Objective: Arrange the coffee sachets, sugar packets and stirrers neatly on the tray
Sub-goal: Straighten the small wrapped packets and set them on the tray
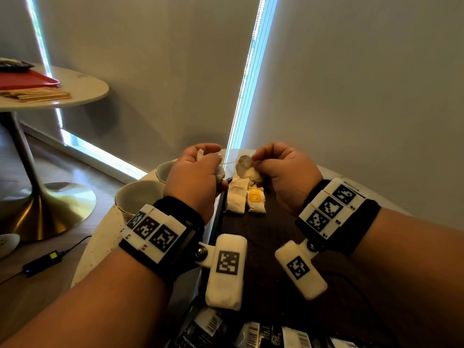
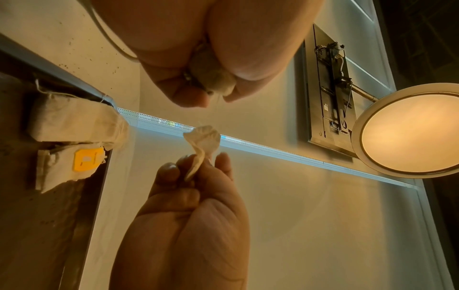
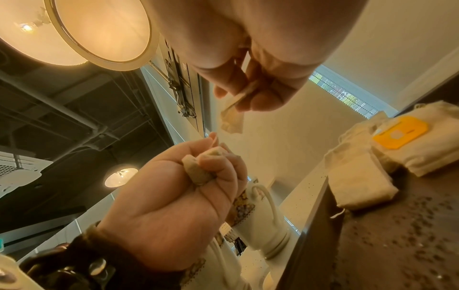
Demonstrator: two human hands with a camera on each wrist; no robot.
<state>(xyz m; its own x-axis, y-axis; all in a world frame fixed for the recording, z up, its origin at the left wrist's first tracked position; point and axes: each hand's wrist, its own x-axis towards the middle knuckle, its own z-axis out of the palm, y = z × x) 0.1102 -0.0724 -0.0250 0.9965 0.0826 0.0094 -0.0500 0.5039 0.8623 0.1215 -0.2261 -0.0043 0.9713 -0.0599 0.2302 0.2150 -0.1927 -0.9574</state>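
Fingers, left hand (image 1: pixel 194 175): curled into a fist round a crumpled pale sachet (image 1: pixel 220 173), one end poking out above the thumb, the bulk bulging below the palm. Fingers, right hand (image 1: pixel 281 172): thumb and forefinger pinching a second, flattened pale sachet (image 1: pixel 244 167) by its edge. A fine thread appears to run between the two sachets, though it is too thin to be certain. Both are held in the air above the far end of the tray (image 1: pixel 263 247), well clear of its surface.

Placed stock: two pale sachets lie side by side at the far end of the dark tray, touching one another. The left placed sachet (image 1: pixel 236 197) is plain; the right placed sachet (image 1: pixel 256 200) carries a yellow tag (image 1: pixel 254 196). Their long axes run away from the person, parallel to the tray's left edge, short ends facing near and far.

Held stock, orientation: the right hand's sachet hangs roughly upright, twisted, with its free end uppermost. The left hand's sachet is bunched, with no clear axis.

Progress, by estimate: early. A row of two is begun; the two held sachets need untangling and flattening before they join it. Dark packets with barcodes (image 1: pixel 253 332) lie unsorted at the near edge. No stirrers can be identified on the tray.

Surroundings: two white cups (image 1: pixel 138 197) stand left of the tray on a pale speckled table (image 1: pixel 100 237). A second round table (image 1: pixel 82 89) at far left bears a red tray (image 1: pixel 27 79).
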